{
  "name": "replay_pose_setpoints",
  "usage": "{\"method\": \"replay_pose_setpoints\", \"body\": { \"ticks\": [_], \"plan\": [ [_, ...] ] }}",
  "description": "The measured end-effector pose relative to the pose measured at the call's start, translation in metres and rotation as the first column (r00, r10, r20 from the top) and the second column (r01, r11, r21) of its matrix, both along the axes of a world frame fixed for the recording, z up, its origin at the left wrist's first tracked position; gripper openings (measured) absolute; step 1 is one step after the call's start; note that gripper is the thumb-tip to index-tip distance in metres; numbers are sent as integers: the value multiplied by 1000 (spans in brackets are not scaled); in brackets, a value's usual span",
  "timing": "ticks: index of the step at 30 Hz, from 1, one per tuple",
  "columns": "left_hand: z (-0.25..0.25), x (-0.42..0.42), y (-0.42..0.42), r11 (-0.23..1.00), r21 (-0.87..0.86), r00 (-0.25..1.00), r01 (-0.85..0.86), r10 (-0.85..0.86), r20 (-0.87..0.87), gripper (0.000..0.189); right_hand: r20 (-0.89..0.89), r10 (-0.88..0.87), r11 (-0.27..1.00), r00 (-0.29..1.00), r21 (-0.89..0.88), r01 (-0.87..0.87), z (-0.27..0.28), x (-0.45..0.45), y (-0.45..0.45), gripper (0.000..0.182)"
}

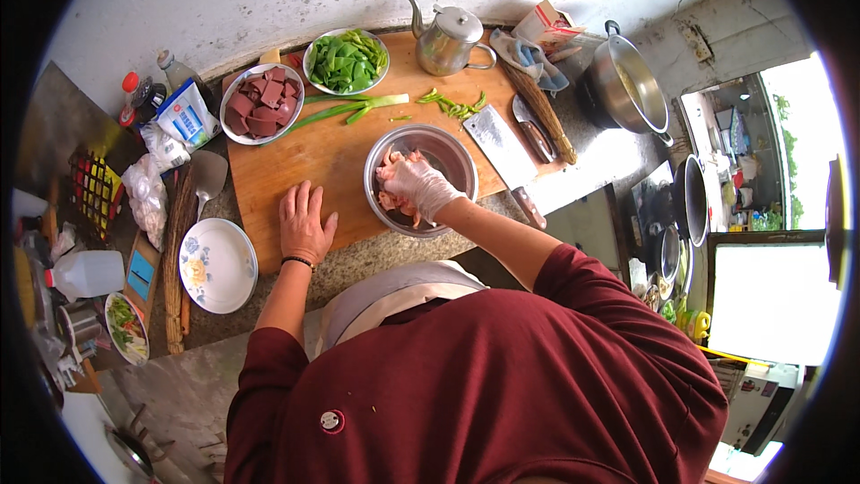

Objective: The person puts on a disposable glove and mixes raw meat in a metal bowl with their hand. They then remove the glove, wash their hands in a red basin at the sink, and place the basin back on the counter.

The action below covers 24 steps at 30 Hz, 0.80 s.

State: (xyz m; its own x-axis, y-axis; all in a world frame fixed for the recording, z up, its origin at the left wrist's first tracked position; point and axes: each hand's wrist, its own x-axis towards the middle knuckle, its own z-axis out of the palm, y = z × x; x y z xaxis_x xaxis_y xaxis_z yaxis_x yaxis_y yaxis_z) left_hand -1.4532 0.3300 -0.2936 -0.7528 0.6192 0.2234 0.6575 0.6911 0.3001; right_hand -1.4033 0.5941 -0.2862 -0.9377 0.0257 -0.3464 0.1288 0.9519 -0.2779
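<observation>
My right hand (423, 185), in a clear plastic glove, is down in a stainless steel bowl (468, 160), its fingers curled into pieces of raw meat (393, 202). My bare left hand (306, 222) lies palm down with fingers spread on the wooden cutting board (302, 165), left of the bowl. Behind the bowl are green onions (363, 105) and cut green peppers (451, 105). A cleaver (500, 148) lies at the board's right side, its handle towards me, with a smaller knife (533, 129) beyond it. The fingertips of my right hand are partly hidden among the meat.
At the back stand a bowl of dark red blocks (262, 104), a bowl of green leaves (346, 62) and a metal teapot (449, 40). A flowered plate (218, 265) is at left, near a metal spatula (209, 175). A steel pot (621, 84) stands back right.
</observation>
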Motion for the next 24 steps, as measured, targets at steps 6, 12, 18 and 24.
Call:
{"method": "replay_pose_setpoints", "body": {
  "ticks": [6,12,18,24],
  "plan": [
    [-4,0,-3,1000,14,1000,-10,10,1,54,-110,-61,976,992,-216,36,45,7,32,27],
    [-4,-1,-2,1000,21,1000,7,-7,-7,54,23,-72,919,997,-387,75,64,17,48,47],
    [0,-1,1,1000,13,1000,-3,3,4,54,21,226,722,974,667,-182,-11,18,16,52],
    [-3,1,0,1000,10,1000,2,-2,-11,54,247,-166,967,955,-151,207,50,4,30,61]
  ]
}}
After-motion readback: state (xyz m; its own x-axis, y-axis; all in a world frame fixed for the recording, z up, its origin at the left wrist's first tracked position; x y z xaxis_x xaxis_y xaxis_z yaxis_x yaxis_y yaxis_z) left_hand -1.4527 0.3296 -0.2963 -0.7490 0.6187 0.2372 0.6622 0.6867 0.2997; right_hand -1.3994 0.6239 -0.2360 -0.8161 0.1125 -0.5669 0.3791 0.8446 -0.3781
